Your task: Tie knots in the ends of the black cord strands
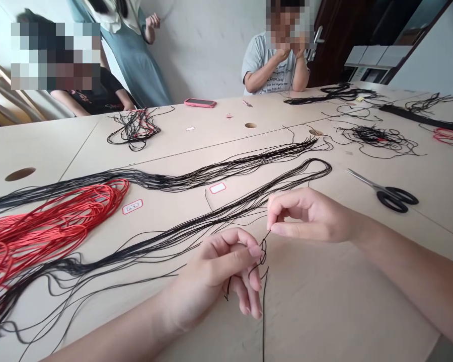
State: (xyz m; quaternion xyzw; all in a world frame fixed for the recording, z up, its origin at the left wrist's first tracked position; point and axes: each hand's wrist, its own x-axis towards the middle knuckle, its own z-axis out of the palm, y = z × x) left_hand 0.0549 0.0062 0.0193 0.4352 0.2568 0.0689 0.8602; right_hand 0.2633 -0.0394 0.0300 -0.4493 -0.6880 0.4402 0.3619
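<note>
My left hand point(219, 271) and my right hand point(305, 216) are raised just above a pale wooden table point(324, 301). A thin black cord point(263, 256) runs between them, twisted into a small loop by my left fingertips. My left thumb and forefinger pinch the cord, and my right thumb and forefinger grip its upper end. One length hangs below toward the table. Long black cord bundles point(173, 241) lie just left of my hands, with looped red cords point(41, 226) beyond them.
Black-handled scissors point(390, 195) lie to the right of my right hand. Tangled black cord heaps point(134, 129) and small labels point(132, 206) lie about the table, which has round holes. A pink phone point(200, 102) lies at the far side, where several people point(275, 63) sit or stand.
</note>
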